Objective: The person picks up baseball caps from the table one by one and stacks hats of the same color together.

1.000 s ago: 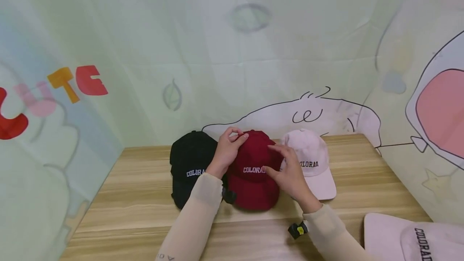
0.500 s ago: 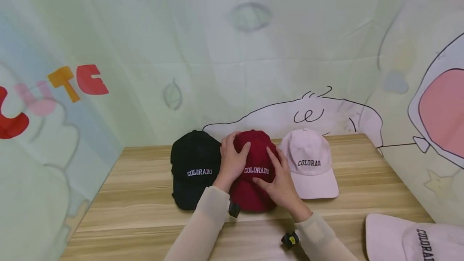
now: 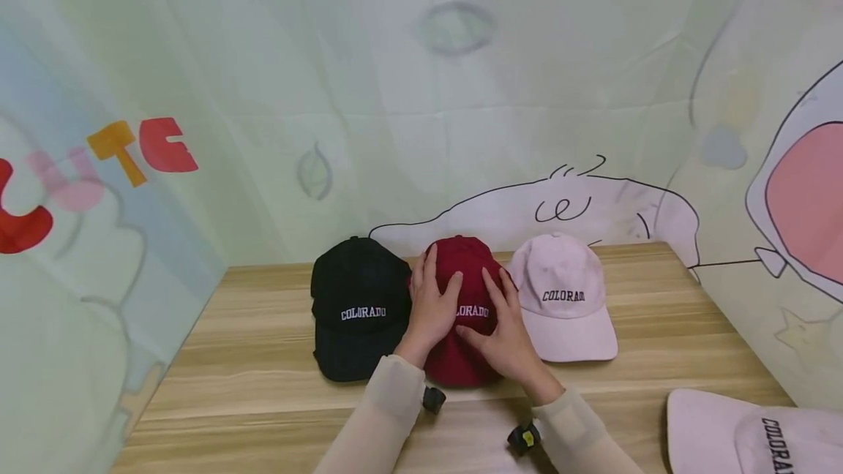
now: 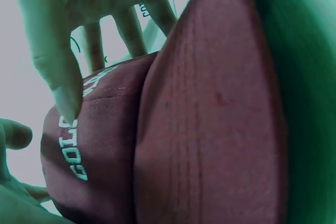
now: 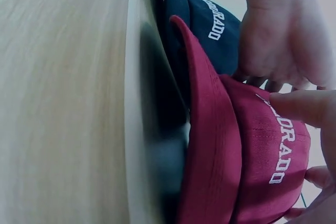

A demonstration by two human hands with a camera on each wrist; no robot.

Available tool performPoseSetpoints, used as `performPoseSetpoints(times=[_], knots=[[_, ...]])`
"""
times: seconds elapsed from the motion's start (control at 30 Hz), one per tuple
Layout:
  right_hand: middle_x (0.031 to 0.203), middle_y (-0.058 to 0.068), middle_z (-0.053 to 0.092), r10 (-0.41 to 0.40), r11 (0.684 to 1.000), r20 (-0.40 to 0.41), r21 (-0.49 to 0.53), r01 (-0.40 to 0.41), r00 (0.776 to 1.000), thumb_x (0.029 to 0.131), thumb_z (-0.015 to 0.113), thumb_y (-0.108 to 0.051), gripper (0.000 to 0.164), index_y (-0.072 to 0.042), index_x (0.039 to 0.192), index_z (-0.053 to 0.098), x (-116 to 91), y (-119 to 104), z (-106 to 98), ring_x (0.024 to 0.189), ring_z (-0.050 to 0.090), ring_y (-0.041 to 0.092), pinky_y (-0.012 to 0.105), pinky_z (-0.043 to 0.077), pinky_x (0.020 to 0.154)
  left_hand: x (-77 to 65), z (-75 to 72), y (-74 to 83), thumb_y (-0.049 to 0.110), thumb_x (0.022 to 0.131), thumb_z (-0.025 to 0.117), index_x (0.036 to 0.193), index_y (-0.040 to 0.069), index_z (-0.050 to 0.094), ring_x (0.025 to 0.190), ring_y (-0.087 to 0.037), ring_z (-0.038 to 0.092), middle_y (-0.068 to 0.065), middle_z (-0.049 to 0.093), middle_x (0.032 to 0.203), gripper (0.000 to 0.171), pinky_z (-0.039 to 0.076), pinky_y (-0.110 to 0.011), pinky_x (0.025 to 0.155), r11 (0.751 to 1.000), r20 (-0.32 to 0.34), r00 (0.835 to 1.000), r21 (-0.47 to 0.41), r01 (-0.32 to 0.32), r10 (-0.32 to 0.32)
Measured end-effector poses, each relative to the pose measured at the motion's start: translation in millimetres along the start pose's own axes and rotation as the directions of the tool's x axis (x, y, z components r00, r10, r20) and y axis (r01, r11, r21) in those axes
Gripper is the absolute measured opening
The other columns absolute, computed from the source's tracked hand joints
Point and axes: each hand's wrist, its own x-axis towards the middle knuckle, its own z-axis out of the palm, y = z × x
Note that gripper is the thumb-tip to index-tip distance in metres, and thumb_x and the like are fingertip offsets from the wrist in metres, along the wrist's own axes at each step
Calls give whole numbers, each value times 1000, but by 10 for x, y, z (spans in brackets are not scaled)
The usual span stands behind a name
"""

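A dark red cap (image 3: 466, 269) with white lettering stands between two other caps, brim toward me. My left hand (image 3: 431, 313) rests on the left side of its crown, fingers spread and thumb across the front. On the other side, my right hand (image 3: 510, 335) touches the crown with extended fingers, its thumb over the lettering near the brim. In the left wrist view that thumb (image 4: 65, 87) overlaps the letters. The right wrist view shows the red brim (image 5: 212, 145) beside the black cap's brim. The hands cover part of the lettering.
A black cap (image 3: 358, 276) stands close on the left, a pale pink cap (image 3: 560, 269) on the right. Another pale cap (image 3: 714, 423) lies sideways at the front right of the wooden table (image 3: 244, 357). A printed curtain (image 3: 369, 130) hangs behind.
My left hand came down from the crown's top left onto its side and shifted right. My right hand moved left and down onto the red cap. The cap shifted slightly right, away from the black one.
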Motion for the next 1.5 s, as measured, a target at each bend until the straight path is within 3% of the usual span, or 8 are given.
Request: performPoseSetpoints(times=[0.17, 0.3, 0.5, 0.83, 1.5], knots=[[173, 16, 8, 21, 1000, 29, 0, -21, 999, 84, 83, -23, 101, -23, 166, 25, 3, 19, 2, 158, 16, 45, 69, 25, 121, 18, 15, -43, 29, 103, 57, 165, 18, 24, 152, -42, 25, -14, 21, 170, 71, 26, -73, 119, 999, 5, 999, -36, 35, -35], [174, 14, 10, 35, 999, 43, 5, -35, 998, 85, 82, -24, 100, -25, 166, 23, 6, 41, -4, 158, 17, 45, 70, 24, 121, 27, 37, -67, 30, 103, 58, 165, 20, 23, 152, -41, 26, -14, 21, 170, 73, 28, -72, 118, 998, 17, 999, -39, 47, -46], [174, 12, 13, 28, 1000, 70, 0, -28, 997, 86, 80, -24, 99, -26, 166, 23, 19, 73, -7, 158, 19, 43, 70, 26, 121, 13, 54, -81, 29, 101, 62, 165, 22, 23, 152, -42, 26, -13, 21, 171, 75, 29, -73, 118, 996, 12, 998, -56, 68, -68], [173, 11, 17, 14, 998, 87, 65, -20, 996, 86, 77, -23, 95, -27, 166, 25, 16, 61, -11, 159, 18, 38, 70, 25, 121, -7, 39, -113, 28, 99, 64, 165, 21, 23, 152, -42, 25, -13, 22, 170, 78, 27, -74, 118, 997, 1, 999, -63, 48, -48], [173, 12, 15, 27, 996, 106, 80, -36, 994, 88, 76, -20, 94, -24, 166, 24, 32, 33, -59, 160, 14, 39, 72, 20, 122, 21, 31, -69, 24, 97, 65, 165, 22, 23, 152, -42, 25, -13, 21, 170, 81, 25, -73, 119, 995, 17, 998, -88, 55, -54]])
